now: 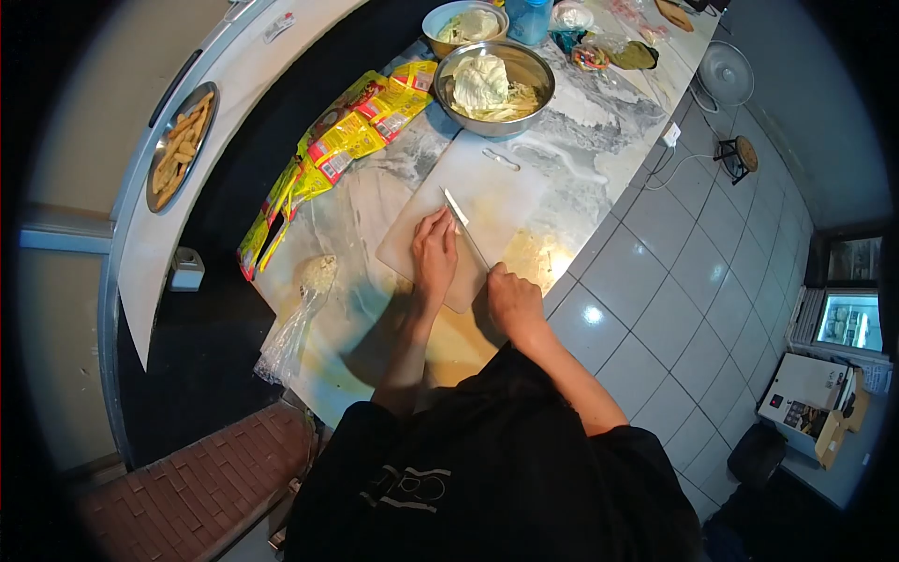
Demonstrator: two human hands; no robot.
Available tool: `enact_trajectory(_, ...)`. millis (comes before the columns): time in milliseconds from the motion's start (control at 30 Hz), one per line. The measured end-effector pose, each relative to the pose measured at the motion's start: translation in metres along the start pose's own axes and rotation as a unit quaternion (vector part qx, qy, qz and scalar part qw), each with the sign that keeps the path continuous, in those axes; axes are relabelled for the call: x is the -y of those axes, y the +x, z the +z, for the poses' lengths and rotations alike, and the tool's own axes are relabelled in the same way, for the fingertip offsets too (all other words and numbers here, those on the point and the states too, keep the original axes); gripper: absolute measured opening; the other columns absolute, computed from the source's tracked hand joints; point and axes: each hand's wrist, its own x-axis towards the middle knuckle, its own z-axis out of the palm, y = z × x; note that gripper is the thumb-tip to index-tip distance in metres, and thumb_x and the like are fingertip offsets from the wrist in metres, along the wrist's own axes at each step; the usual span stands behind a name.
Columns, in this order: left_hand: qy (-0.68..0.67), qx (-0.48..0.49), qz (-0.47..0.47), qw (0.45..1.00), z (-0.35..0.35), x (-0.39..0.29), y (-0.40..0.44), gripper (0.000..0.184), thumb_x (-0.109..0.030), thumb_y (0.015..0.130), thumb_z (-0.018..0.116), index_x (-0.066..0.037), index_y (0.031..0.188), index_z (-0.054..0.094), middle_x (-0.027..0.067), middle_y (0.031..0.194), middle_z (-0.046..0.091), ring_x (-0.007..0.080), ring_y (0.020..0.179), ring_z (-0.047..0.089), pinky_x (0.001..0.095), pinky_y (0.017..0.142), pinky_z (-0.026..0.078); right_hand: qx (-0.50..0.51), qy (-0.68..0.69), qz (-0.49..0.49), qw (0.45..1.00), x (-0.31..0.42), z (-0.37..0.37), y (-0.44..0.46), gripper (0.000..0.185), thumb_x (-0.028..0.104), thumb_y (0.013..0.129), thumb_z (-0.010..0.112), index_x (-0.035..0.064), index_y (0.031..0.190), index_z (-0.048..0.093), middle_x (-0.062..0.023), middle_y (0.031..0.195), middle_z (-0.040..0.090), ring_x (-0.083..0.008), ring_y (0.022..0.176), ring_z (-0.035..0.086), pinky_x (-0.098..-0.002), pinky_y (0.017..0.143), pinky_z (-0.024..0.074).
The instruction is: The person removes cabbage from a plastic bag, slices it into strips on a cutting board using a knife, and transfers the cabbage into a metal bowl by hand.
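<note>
1. Nearest the camera, at the bottom centre of the frame, was the person's black shirt (pixel 524 450), its sleeves ending above bare forearms.
2. At the upper left, an oval plate (pixel 175 122) of brown, stick-shaped food (pixel 180 155) stood on a raised ledge.
3. Left of centre, a clear plastic bag (pixel 296 328) lay on the marbled counter (pixel 361 187); above it, yellow packets (pixel 339 140) ran toward the top of the frame.
4. Near the centre, the left hand (pixel 435 248) rested over the pale cutting board (pixel 510 199), its fingers drawn together and pointing down beside the blade. Whether they pinched a piece of food could not be told: a white patch there might have been food or blade glare.
5. The knife (pixel 476 247) slanted across the middle of the board, tip toward the top of the frame. The step in hand appeared to be cutting; the next move seemed to call for a steady left hand, with fingertips tucked clear of the edge.
6. At top centre, just beyond the board, a metal bowl (pixel 504 127) held a pale leaf (pixel 480 82) and shreds (pixel 521 101).
7. Right of centre, the right hand (pixel 514 302) was wrapped firmly around the knife's handle.
</note>
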Motion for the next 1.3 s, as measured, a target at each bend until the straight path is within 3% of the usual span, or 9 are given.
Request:
enact_trajectory(133,0.028,-0.006,0.011,1.0,0.002,0.001,-0.002,0.026,-0.002,0.091,0.059,0.003,0.115,0.067,0.0175,0.113,0.065,0.0351,0.104,0.06,0.0404,0.092,0.049,-0.009,0.013,-0.012,1.0,0.001,0.003,0.018,0.008,0.007,0.088,0.053,-0.0004,0.089,0.053,-0.0217,0.076,0.069,-0.0363,0.072,0.071,-0.0443,0.063,0.0577)
enact_trajectory(200,0.03,-0.005,0.013,0.999,0.001,0.001,-0.002,0.027,-0.002,0.091,0.059,0.003,0.115,0.067,0.0174,0.113,0.065,0.035,0.104,0.06,0.0404,0.091,0.049,-0.044,-0.019,-0.015,0.999,0.0,0.009,0.015,0.008,0.01,0.085,0.059,0.0031,0.086,0.056,-0.0151,0.071,0.07,-0.0289,0.067,0.072,-0.0371,0.057,0.0576)
enact_trajectory(400,0.018,-0.006,0.003,1.0,0.002,-0.002,0.0,0.027,-0.002,0.09,0.059,0.003,0.116,0.066,0.0167,0.112,0.065,0.0341,0.104,0.06,0.04,0.091,0.05,-0.028,-0.022,0.031,0.999,-0.006,0.012,-0.034,0.006,0.009,0.086,0.057,0.0052,0.083,0.054,-0.0137,0.068,0.069,-0.0281,0.064,0.072,-0.0379,0.054,0.057)
enact_trajectory(767,0.011,-0.01,0.0,1.0,0.003,0.006,-0.001,0.027,-0.003,0.089,0.061,0.003,0.115,0.066,0.0162,0.113,0.066,0.0342,0.105,0.061,0.0396,0.092,0.05,-0.116,-0.03,-0.032,0.992,-0.008,0.027,-0.009,0.007,0.009,0.085,0.058,0.0068,0.081,0.053,-0.0116,0.062,0.067,-0.0261,0.058,0.07,-0.0349,0.05,0.0547)
enact_trajectory(867,0.021,-0.008,0.003,1.0,0.0,0.002,-0.001,0.027,-0.003,0.089,0.061,0.003,0.115,0.066,0.0165,0.114,0.066,0.0341,0.105,0.061,0.0398,0.092,0.05,-0.082,-0.014,0.001,0.997,-0.02,0.028,-0.036,0.008,0.008,0.085,0.057,0.0065,0.082,0.051,-0.0136,0.064,0.067,-0.0277,0.057,0.069,-0.0369,0.052,0.0552)
enact_trajectory(933,0.011,-0.004,0.004,1.0,-0.002,0.001,0.0,0.027,-0.004,0.089,0.061,0.003,0.115,0.066,0.0168,0.115,0.066,0.0339,0.104,0.062,0.0403,0.092,0.05,-0.052,0.025,0.006,0.998,-0.03,0.033,-0.045,0.02,0.024,0.099,0.049,0.0048,0.092,0.048,-0.0186,0.062,0.065,-0.037,0.056,0.067,-0.0463,0.051,0.0531)
enact_trajectory(1067,0.006,-0.006,0.0,1.0,-0.007,0.002,0.004,0.027,-0.003,0.088,0.063,0.003,0.114,0.066,0.0158,0.115,0.065,0.0316,0.101,0.065,0.0385,0.09,0.051,-0.039,0.026,0.01,0.999,-0.031,0.034,-0.041,0.021,0.026,0.099,0.049,0.0052,0.094,0.047,-0.0207,0.063,0.065,-0.0396,0.058,0.066,-0.049,0.053,0.0525)
enact_trajectory(1133,-0.06,0.003,-0.063,0.996,-0.008,0.001,0.006,0.027,-0.002,0.086,0.067,0.004,0.113,0.066,0.0149,0.112,0.064,0.0284,0.096,0.067,0.0354,0.084,0.054,-0.019,0.052,0.015,0.998,-0.028,0.025,-0.036,0.023,0.027,0.1,0.047,0.0049,0.099,0.045,-0.0224,0.064,0.064,-0.0432,0.061,0.065,-0.0517,0.054,0.0512)
enact_trajectory(1300,-0.083,-0.023,-0.051,0.995,-0.008,0.003,0.004,0.025,-0.003,0.084,0.072,0.004,0.108,0.067,0.0143,0.106,0.062,0.0251,0.088,0.069,0.0325,0.077,0.055,0.014,0.089,0.004,0.996,-0.015,0.0,-0.027,0.022,0.026,0.101,0.047,0.0044,0.103,0.043,-0.0243,0.064,0.062,-0.0476,0.063,0.063,-0.0555,0.056,0.0488)
